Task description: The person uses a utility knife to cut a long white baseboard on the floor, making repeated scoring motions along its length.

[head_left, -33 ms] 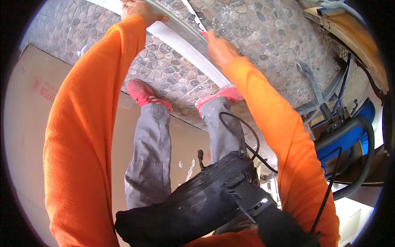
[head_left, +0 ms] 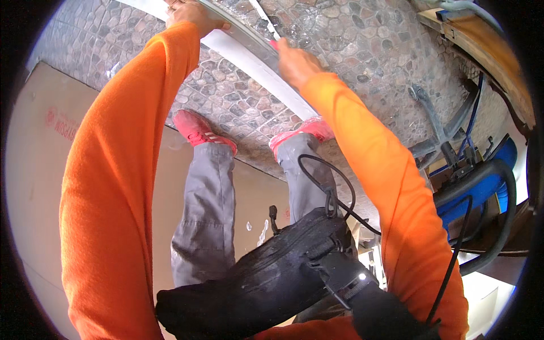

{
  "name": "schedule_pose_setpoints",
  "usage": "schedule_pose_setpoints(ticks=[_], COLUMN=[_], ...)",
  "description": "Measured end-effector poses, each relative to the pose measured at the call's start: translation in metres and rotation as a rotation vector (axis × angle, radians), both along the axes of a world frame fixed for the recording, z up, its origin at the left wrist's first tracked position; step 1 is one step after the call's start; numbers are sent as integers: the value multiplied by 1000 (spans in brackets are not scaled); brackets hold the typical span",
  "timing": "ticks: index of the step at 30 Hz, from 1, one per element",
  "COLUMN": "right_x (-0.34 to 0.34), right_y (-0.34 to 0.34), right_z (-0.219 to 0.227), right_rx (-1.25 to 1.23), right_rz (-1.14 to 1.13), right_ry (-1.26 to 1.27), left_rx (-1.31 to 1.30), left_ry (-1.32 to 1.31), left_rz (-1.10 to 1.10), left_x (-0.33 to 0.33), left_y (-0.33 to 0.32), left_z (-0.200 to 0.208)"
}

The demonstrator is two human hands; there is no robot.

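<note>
My left hand [head_left: 195, 16] is at the top edge, holding down a long grey metal straightedge [head_left: 249, 41], its thumb stretched out along it. Beneath and beside that runs a white strip [head_left: 258, 73] on the stone-patterned floor. Closed fingers of my right hand [head_left: 297, 65] grip a thin tool [head_left: 265, 17] with a pale, narrow blade and a pinkish-red handle. The blade points away toward the upper edge, beside the straightedge. Most of the handle is hidden in my palm, and the tool's exact kind cannot be made out.
My red shoes [head_left: 195, 127] stand close to the strip. A beige board [head_left: 68, 124] lies at the left, reaching under my legs. A black waist bag [head_left: 266, 272] hangs in front. To the right are a grey metal stand [head_left: 433, 116], a wooden-edged piece [head_left: 481, 48] and a black hose [head_left: 507, 209].
My right hand has shifted slightly to the left and away along the straightedge, with the tool in it. My left hand has hardly moved. The waist bag has swung a little.
</note>
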State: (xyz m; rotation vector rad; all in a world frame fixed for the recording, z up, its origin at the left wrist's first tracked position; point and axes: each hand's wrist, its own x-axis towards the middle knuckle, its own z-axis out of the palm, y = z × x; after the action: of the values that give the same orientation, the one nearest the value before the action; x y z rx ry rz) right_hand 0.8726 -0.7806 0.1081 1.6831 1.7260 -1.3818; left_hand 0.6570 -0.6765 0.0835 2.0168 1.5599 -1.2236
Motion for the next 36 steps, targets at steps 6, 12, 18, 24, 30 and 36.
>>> schedule_pose_setpoints(ticks=[6, 12, 18, 24, 30, 36], right_x=[11, 89, 44, -44, -85, 25], right_y=[-8, -92, -46, 51, 85, -33], right_z=[-5, 8, 34, -11, -15, -10], right_rx=[-110, -321, -123, 128, 27, -65], right_rz=[82, 187, 125, 0, -76, 112], right_ry=[-74, -234, -135, 104, 6, -38], left_rx=[-123, 120, -15, -82, 34, 230], left_ry=[-101, -113, -125, 32, -95, 83], left_rz=[59, 353, 246, 79, 183, 29], left_x=[11, -5, -22, 0, 9, -21], left_y=[2, -13, 2, 11, 4, -5], left_z=[1, -11, -9, -3, -6, -24])
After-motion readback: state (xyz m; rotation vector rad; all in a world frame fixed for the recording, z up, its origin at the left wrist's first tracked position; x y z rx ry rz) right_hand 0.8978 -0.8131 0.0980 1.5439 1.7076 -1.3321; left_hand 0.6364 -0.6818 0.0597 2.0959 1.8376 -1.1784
